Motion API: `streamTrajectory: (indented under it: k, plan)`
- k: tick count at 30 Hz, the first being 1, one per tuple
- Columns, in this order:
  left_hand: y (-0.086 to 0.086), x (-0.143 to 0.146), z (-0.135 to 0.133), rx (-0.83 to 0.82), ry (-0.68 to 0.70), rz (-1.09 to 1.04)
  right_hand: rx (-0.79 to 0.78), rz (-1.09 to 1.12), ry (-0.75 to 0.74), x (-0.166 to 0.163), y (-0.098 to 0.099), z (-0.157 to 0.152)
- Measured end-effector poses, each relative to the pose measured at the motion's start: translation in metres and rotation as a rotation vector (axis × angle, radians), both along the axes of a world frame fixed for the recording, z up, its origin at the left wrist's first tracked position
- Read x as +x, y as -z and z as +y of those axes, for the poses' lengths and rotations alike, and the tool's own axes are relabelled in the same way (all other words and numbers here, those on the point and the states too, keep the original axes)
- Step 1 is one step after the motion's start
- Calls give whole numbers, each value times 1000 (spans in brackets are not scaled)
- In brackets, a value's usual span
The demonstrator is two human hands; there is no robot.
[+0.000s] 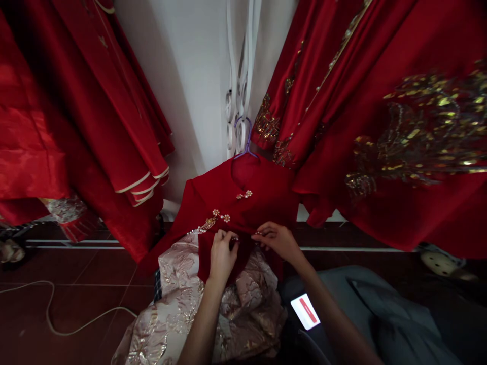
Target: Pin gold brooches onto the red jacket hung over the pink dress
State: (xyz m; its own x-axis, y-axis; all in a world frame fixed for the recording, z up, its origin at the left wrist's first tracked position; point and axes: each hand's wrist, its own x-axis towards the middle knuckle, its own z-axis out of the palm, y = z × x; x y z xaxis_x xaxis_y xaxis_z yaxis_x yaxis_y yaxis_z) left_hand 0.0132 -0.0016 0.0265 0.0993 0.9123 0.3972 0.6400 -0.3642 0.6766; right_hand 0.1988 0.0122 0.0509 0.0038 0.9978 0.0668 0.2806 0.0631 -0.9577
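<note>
A small red top (266,195) with pearl flower buttons hangs on a purple hanger (246,144) in front of me. My left hand (221,253) pinches the red cloth at the front opening, fingers closed on it near a button. My right hand (279,238) pinches the facing edge of the same top, fingers pressed together on the fabric. The two hands sit a few centimetres apart at the garment's lower front. A pale gold brocade skirt (182,304) hangs below the top, under my left forearm.
Red satin gowns (95,126) hang at the left, and a red gown with gold embroidery (399,126) at the right. A white wall (198,76) stands behind. A white cord (57,314) lies on the dark red tiled floor. A lit phone (305,310) rests against grey cloth (380,314) at the lower right.
</note>
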Motion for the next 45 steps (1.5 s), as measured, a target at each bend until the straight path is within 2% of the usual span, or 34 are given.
streamTrajectory:
  k: [3, 5, 9, 13, 16, 21, 25, 32, 36, 41, 45]
  plan:
    - [5, 5, -5, -42, -58, -216, -19, 188, 15, -11, -7, 1]
    - [11, 7, -6, -63, -76, -335, -28, 221, -23, -21, -5, 1]
    - [24, 4, 0, -98, -75, -482, -21, 118, -98, -35, 8, -1]
    - [34, -3, 10, -204, -1, -700, -27, 113, -154, -37, 18, 0]
    - [36, -7, 13, -254, 57, -784, 3, 83, -130, -39, 23, 0]
    - [34, -9, 12, -336, 114, -841, 128, 0, -41, -48, 28, -2]
    - [35, -10, 13, -316, 102, -840, 267, -76, 64, -59, 35, -8]
    - [34, -4, 11, -276, -1, -705, 411, -120, 238, -73, 69, -15]
    - [33, -2, 8, -239, 18, -609, 430, -124, 268, -72, 77, -15]
    - [34, 0, 6, -215, 70, -567, 409, -115, 255, -70, 72, -14]
    - [36, 1, 4, -132, -3, -617, 434, -47, 259, -70, 73, -15]
